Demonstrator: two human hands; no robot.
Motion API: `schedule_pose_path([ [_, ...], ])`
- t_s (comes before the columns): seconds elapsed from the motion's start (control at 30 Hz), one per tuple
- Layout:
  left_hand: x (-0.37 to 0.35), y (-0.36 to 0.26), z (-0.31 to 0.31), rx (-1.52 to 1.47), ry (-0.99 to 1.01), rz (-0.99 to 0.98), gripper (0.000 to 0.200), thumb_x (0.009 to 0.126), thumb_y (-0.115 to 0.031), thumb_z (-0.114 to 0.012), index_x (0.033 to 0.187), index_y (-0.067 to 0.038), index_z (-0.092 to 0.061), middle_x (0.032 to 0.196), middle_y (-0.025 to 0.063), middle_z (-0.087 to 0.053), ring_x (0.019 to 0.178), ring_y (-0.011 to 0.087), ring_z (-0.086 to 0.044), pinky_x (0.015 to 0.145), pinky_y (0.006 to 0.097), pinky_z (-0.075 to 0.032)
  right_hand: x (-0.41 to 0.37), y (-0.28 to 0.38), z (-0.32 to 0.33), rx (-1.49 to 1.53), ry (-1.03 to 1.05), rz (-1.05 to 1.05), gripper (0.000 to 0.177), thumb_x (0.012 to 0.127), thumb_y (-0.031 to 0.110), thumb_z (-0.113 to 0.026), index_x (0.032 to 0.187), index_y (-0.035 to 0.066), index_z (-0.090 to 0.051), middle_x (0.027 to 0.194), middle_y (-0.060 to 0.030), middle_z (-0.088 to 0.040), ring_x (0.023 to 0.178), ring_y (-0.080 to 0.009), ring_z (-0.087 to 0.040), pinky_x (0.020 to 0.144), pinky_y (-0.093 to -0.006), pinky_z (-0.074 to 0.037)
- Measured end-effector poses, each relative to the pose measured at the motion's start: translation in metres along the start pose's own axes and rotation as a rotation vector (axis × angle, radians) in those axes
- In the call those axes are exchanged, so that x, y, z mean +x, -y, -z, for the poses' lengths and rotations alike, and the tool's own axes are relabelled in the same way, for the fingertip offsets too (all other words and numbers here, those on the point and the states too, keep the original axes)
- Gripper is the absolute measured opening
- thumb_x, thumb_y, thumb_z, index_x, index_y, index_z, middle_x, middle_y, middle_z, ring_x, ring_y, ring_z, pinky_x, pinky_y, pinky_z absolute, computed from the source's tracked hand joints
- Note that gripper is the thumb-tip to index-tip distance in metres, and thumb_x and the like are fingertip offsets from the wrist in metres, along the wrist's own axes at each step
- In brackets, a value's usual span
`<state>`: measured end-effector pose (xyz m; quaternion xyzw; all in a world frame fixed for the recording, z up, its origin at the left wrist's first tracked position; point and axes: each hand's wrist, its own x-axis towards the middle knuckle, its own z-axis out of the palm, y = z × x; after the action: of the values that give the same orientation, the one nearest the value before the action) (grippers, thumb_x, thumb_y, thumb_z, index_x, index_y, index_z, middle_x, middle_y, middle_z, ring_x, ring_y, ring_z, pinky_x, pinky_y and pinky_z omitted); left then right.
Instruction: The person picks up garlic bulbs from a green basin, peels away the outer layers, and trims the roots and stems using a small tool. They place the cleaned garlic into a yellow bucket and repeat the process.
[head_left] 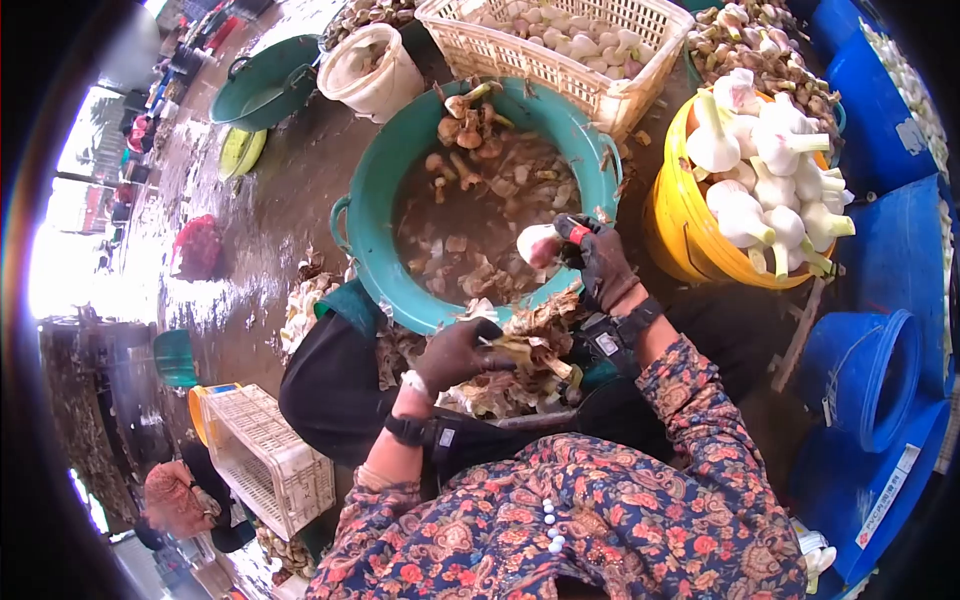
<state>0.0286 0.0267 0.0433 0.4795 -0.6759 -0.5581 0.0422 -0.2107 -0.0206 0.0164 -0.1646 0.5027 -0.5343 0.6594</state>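
A green tub [362,215] of brown water stands in front of me, with unpeeled garlic bulbs [470,132] and loose skins in it. My right hand [600,262], in a dark glove, holds a white and purple garlic bulb [539,246] over the tub's near right side. Below the rim, my left hand [455,355], gloved too, is closed at a heap of peeled skins and stalks [535,365] in my lap; what it grips, if anything, is too small to tell. Peeled white garlic [775,170] fills a yellow bucket [680,225] at the right.
Behind the tub stand a crate of garlic [520,62] and a white bucket [375,95]. Blue containers [845,370] line the right side. An empty crate [262,455] lies at the lower left, beside another person [185,495]. A green basin [240,95] is at the back left.
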Motion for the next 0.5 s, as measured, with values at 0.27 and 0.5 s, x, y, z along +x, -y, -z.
schedule_pose_path([
  [0.27, 0.056, -0.024, -0.015, -0.113, -0.366, -0.329, 0.070, 0.075, -0.019, -0.074, 0.130, -0.001, -0.036, 0.119, 0.0132, -0.051, 0.108, 0.0184, -0.050, 0.091, 0.0309, -0.042, -0.005, -0.034, -0.009, -0.096, 0.200, -0.042, 0.022, 0.083, 0.022, -0.067, 0.092, 0.002, -0.066, 0.074, -0.0003, -0.062, 0.056, -0.0041, -0.050, 0.048, -0.0179, -0.039],
  [0.5, 0.052, -0.014, -0.017, -0.318, -0.390, -0.268, 0.064, 0.085, -0.024, -0.064, 0.134, 0.000, -0.030, 0.115, 0.0143, -0.053, 0.098, 0.0158, -0.054, 0.083, 0.0284, -0.046, -0.015, -0.014, -0.013, -0.362, 0.251, -0.015, 0.022, 0.087, 0.023, -0.061, 0.094, 0.002, -0.065, 0.070, 0.0007, -0.058, 0.056, -0.0030, -0.048, 0.044, -0.0196, -0.035],
])
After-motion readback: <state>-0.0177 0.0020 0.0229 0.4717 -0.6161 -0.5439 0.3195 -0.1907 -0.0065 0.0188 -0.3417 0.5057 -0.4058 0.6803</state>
